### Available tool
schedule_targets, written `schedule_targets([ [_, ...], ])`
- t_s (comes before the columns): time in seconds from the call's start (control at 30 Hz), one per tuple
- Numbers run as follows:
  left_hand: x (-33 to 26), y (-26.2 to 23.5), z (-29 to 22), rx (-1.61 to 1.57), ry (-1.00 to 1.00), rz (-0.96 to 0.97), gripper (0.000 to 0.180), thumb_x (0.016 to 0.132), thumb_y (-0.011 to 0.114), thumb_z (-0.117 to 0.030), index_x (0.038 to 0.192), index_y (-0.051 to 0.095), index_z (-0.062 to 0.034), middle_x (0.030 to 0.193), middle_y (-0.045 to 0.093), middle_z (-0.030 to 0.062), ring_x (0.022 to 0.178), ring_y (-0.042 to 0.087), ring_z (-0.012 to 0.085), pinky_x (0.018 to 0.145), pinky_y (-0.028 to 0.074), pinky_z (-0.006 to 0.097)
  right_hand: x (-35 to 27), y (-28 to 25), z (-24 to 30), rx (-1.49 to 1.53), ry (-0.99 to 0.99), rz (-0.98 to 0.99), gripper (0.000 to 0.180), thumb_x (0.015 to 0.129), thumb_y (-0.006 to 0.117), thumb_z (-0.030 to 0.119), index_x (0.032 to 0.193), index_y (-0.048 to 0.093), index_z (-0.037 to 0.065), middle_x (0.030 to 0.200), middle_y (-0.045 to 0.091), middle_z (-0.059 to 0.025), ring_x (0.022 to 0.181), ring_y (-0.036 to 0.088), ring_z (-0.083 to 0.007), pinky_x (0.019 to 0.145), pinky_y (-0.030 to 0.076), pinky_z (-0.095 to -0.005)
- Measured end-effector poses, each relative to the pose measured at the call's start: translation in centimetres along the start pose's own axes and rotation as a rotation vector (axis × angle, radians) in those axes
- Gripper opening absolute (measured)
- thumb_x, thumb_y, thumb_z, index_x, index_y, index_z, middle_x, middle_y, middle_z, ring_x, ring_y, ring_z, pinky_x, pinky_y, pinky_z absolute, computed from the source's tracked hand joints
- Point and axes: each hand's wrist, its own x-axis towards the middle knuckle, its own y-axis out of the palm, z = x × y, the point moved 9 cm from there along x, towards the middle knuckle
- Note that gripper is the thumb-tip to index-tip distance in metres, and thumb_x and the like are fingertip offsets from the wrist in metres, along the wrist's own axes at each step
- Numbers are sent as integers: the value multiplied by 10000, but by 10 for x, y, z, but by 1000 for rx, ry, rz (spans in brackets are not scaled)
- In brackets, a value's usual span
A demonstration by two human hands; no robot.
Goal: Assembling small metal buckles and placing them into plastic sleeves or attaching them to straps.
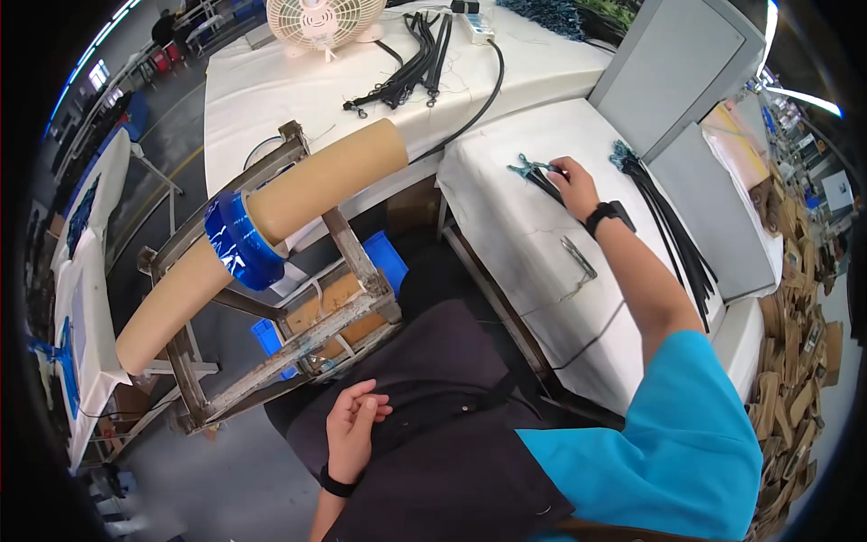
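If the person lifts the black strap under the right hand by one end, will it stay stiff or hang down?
Probably it hangs down: the black strap is thin and flat on the white cloth, and similar straps nearby curve loosely. The right hand touches it near a teal clip, which may weight that end.

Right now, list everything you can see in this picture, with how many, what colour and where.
Black straps with teal clips: a few, on the white padded table, under the right hand.
More black straps: a bunch, right part of that table.
Scissors: one pair, metal, middle of that table.
Grey panels: two, leaning behind the table.
Cardboard tube: one, tan with a blue tape band, on a metal stand.
Blue crates: two, under the stand.
Fan: one, cream, on the far white table.
Black cords: a bundle, beside the fan.
Brown scraps: a pile, floor at right.
Left hand: resting on the dark apron, black wristband.
Right hand: on the straps, black watch.
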Motion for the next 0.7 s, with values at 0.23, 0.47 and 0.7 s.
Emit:
schedule_targets([
  [0.23, 3, -6, 20, -85, -84, -117, 289, 937, 534, -167, 1165, 512, 9, 958, 641, 103, 827, 625, 142, 736, 486, 242, 25, 66, -28, -385, 184, -21, 262, 821, 627, 294, 1051, 616, 168, 1127, 548, -82, 1078, 482, -283, 877, 405, -464],
  [0.47, 12, -16, 26, -87, -121, -147, 274, 934, 534, -144, 1159, 516, 11, 967, 642, 104, 828, 624, 137, 738, 486, 238, 17, 69, -7, -559, -37, -3, 452, 821, 610, 252, 1208, 481, 57, 1176, 493, -109, 1102, 446, -285, 896, 346, -450],
  [0.7, 16, -11, 31, -106, -172, -109, 269, 930, 541, -147, 1150, 519, 6, 973, 642, 98, 849, 625, 140, 737, 480, 233, 65, 49, 103, -235, -389, -86, 269, 827, 609, 175, 1065, 579, 53, 1021, 554, -128, 991, 506, -307, 829, 405, -416],
])
